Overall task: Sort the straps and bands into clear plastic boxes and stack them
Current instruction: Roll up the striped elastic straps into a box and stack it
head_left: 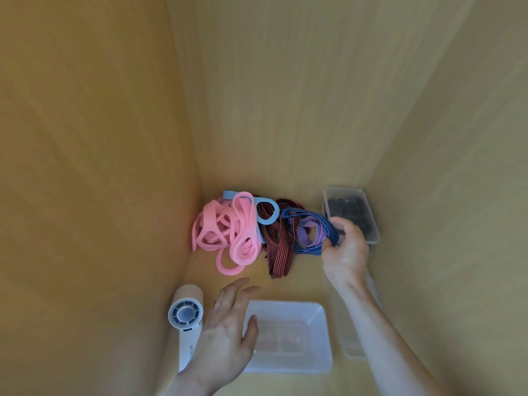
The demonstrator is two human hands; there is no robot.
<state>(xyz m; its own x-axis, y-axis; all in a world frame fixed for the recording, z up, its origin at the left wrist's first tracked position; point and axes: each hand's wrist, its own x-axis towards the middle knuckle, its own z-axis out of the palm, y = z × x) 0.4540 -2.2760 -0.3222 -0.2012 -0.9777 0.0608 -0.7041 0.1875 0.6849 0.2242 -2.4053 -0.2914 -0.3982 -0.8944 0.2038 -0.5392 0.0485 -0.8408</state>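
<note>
My right hand pinches the blue strap to free it from the pile, while my left hand hovers spread, steadying the empty box.

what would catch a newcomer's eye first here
The bright pink bands, heaped against the left wall, stand out first, with dark red striped straps beside them. To their right, the right hand grips a blue striped strap next to a far clear box holding dark items. Nearer the camera, the open left hand hovers at the edge of a near clear box.
</note>
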